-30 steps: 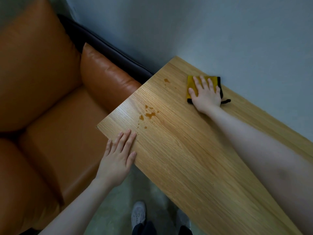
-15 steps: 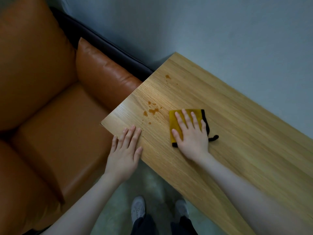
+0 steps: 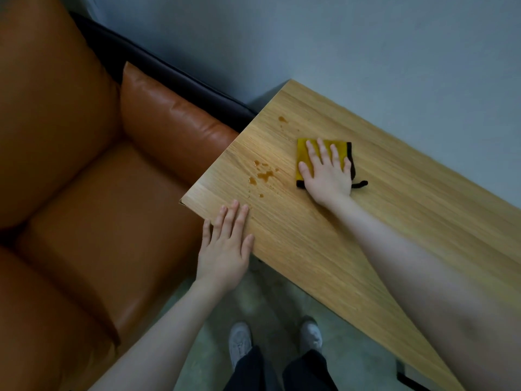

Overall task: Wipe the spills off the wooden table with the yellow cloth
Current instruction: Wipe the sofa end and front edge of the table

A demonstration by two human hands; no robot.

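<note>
The yellow cloth (image 3: 303,152), edged in black with a small black loop, lies flat on the wooden table (image 3: 400,221). My right hand (image 3: 327,177) presses down on it with fingers spread and covers most of it. A cluster of brown spill drops (image 3: 263,175) sits just left of the cloth, apart from it. One more brown drop (image 3: 282,119) lies near the table's far left corner. My left hand (image 3: 225,249) rests flat and empty on the table's near left edge, fingertips just short of the spill cluster.
An orange leather sofa (image 3: 98,193) with a dark frame butts against the table's left end. A grey wall (image 3: 366,52) runs behind the table. My feet in grey shoes (image 3: 239,342) stand on the floor below the table's front edge.
My right hand slid the cloth from the far edge toward me, then back out to the table's middle, right of the spill cluster. The spills look unchanged. My left hand stayed put.
</note>
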